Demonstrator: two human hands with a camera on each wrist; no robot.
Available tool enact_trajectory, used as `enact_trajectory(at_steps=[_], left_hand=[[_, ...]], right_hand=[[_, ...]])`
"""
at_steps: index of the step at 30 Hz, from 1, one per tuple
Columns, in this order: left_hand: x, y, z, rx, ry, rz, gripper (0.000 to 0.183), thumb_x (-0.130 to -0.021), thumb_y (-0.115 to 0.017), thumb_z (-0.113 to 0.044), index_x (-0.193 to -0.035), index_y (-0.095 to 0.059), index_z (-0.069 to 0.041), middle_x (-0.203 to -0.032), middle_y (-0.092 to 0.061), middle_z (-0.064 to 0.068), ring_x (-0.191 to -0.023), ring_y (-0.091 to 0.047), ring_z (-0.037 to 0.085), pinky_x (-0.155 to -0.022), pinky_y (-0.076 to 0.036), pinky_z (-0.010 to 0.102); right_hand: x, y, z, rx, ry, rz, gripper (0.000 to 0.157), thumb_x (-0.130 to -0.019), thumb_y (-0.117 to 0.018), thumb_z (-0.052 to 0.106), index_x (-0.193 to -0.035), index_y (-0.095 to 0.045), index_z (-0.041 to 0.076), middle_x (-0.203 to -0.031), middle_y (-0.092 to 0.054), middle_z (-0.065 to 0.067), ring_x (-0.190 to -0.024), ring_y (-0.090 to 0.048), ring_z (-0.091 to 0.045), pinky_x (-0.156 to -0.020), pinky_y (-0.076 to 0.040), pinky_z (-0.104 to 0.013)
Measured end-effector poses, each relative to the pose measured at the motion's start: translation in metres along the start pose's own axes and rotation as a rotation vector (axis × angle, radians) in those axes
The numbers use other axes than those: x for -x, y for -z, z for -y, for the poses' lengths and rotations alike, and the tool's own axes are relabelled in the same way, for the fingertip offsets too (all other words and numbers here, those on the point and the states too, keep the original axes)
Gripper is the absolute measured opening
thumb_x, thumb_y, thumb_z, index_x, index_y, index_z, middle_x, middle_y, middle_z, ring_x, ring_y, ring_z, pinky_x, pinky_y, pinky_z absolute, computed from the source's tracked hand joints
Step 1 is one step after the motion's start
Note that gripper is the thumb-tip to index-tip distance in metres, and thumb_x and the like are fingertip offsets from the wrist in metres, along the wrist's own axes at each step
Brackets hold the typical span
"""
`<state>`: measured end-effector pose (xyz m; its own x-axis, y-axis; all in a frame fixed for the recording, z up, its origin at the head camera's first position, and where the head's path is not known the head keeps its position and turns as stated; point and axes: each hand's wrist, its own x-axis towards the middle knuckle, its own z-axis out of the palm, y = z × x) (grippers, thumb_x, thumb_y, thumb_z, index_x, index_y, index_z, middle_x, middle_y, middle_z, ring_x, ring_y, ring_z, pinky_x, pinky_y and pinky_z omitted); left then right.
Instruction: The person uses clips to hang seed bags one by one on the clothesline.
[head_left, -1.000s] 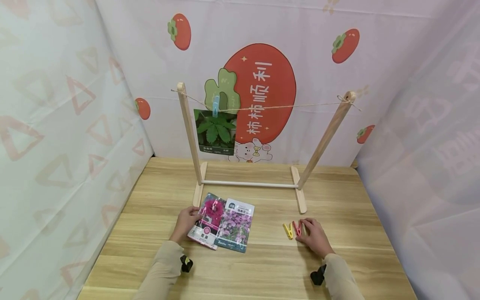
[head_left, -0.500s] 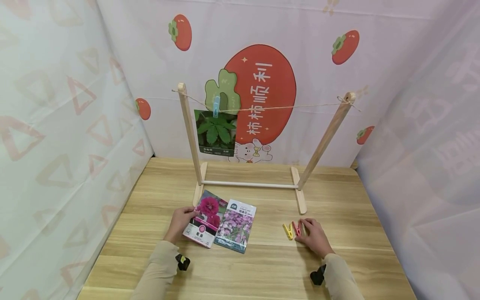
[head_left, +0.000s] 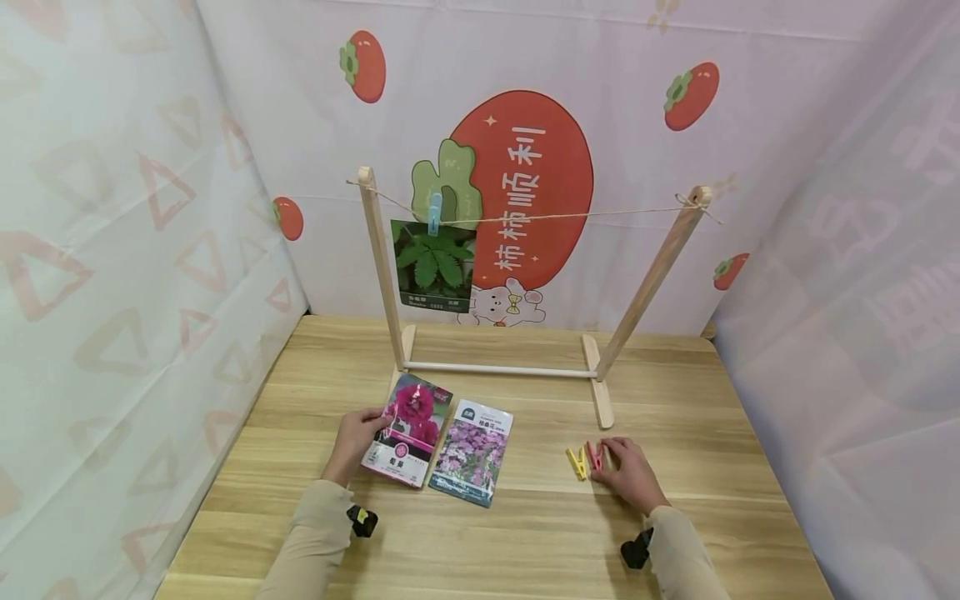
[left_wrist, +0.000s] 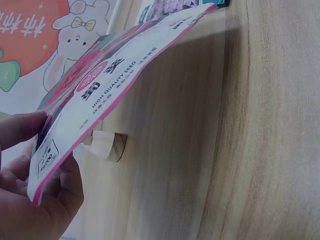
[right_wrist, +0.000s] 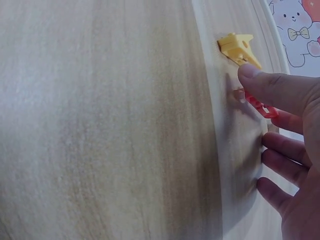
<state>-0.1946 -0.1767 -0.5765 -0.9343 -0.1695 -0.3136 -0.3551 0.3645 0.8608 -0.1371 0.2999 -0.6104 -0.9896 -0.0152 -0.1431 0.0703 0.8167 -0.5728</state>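
The round red persimmon (head_left: 555, 167) printed on the white fabric backdrop (head_left: 615, 50) bears 柿柿顺利 in white. On the flat glossy packet with magenta blooms (head_left: 408, 429), 蜀葵 and "HIGH QUALITY SEED" can be read; the flat white-and-teal packet with lilac flowers (head_left: 472, 454) reads 格桑花. The lettering along the dark lower edge of the rectangular green-leaf packet (head_left: 433, 265) is too small to read.
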Motion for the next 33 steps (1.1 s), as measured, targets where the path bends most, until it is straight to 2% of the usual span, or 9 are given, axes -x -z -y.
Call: enact_trajectory(at_steps=[6,11,15,22,27,33], left_hand=[[0.000,0.002,-0.002,0.030,-0.004,-0.007,0.036,-0.093,-0.064,-0.015,-0.119,-0.063,0.009,-0.118,-0.065,0.028,-0.093,-0.064,0.022,-0.082,-0.051,0.029],[0.001,0.002,-0.005,0.043,0.021,-0.013,0.037,-0.094,-0.064,-0.018,-0.122,-0.063,0.005,-0.120,-0.065,0.026,-0.098,-0.064,0.024,-0.084,-0.051,0.029],[0.003,0.000,-0.012,0.072,0.022,-0.011,0.038,-0.094,-0.064,-0.021,-0.124,-0.062,0.002,-0.119,-0.065,0.024,-0.095,-0.064,0.020,-0.078,-0.050,0.023],[0.004,-0.006,-0.022,0.131,-0.005,-0.016,0.037,-0.093,-0.066,-0.021,-0.123,-0.063,0.002,-0.117,-0.067,0.023,-0.087,-0.064,0.014,-0.075,-0.050,0.020],[0.002,-0.007,-0.028,0.193,0.008,-0.019,0.037,-0.093,-0.066,-0.019,-0.123,-0.063,0.002,-0.116,-0.067,0.023,-0.079,-0.063,0.009,-0.071,-0.051,0.020],[0.003,-0.007,-0.033,0.203,0.015,-0.023,0.036,-0.094,-0.065,-0.020,-0.123,-0.063,0.001,-0.118,-0.067,0.021,-0.081,-0.063,0.007,-0.072,-0.050,0.019]], right_hand=[[0.001,0.007,0.002,-0.019,-0.010,-0.012,0.068,-0.079,-0.080,0.023,-0.135,-0.052,-0.003,-0.132,-0.053,-0.027,-0.122,-0.048,-0.046,-0.103,-0.039,-0.063],[-0.001,0.012,0.008,-0.050,0.013,-0.038,0.066,-0.081,-0.079,0.024,-0.135,-0.052,-0.002,-0.130,-0.054,-0.027,-0.121,-0.049,-0.046,-0.102,-0.039,-0.063],[-0.002,0.018,0.014,-0.071,0.034,-0.060,0.063,-0.082,-0.078,0.024,-0.134,-0.053,-0.001,-0.128,-0.055,-0.027,-0.121,-0.050,-0.046,-0.099,-0.041,-0.063],[-0.006,0.025,0.027,-0.115,0.077,-0.091,0.064,-0.084,-0.076,0.023,-0.137,-0.050,-0.003,-0.127,-0.057,-0.025,-0.119,-0.053,-0.043,-0.093,-0.047,-0.058],[-0.009,0.031,0.036,-0.152,0.089,-0.116,0.063,-0.084,-0.076,0.019,-0.137,-0.050,-0.003,-0.126,-0.056,-0.026,-0.119,-0.053,-0.042,-0.094,-0.048,-0.057],[-0.011,0.036,0.046,-0.192,0.109,-0.130,0.063,-0.084,-0.076,0.017,-0.138,-0.049,-0.003,-0.128,-0.055,-0.026,-0.121,-0.052,-0.042,-0.096,-0.047,-0.057]])
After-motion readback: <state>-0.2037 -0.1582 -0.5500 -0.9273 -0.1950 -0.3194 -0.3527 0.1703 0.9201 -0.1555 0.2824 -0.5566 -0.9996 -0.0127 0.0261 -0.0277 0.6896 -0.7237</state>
